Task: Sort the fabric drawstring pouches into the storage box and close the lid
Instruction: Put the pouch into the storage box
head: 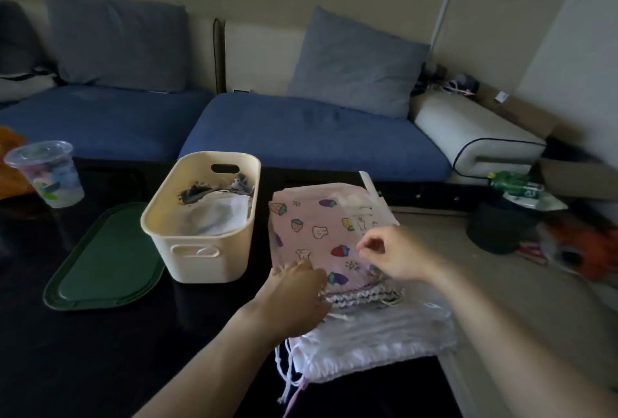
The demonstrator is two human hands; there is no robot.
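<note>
A cream storage box (200,252) stands open on the dark table, with white and dark patterned pouches inside. Its green lid (100,260) lies flat to the left of it. Right of the box lies a stack of drawstring pouches; the top one is pink with strawberry and tooth prints (311,230). White pouches (374,344) lie under it, their cords hanging over the table's front. My left hand (294,297) grips the pink pouch's gathered lower edge. My right hand (391,257) pinches its right side with curled fingers.
A clear plastic cup (46,173) with a lid stands at the table's far left. A blue sofa (301,136) with cushions runs behind the table. On the floor to the right are a black bin (498,227), a green bottle (515,185) and clutter.
</note>
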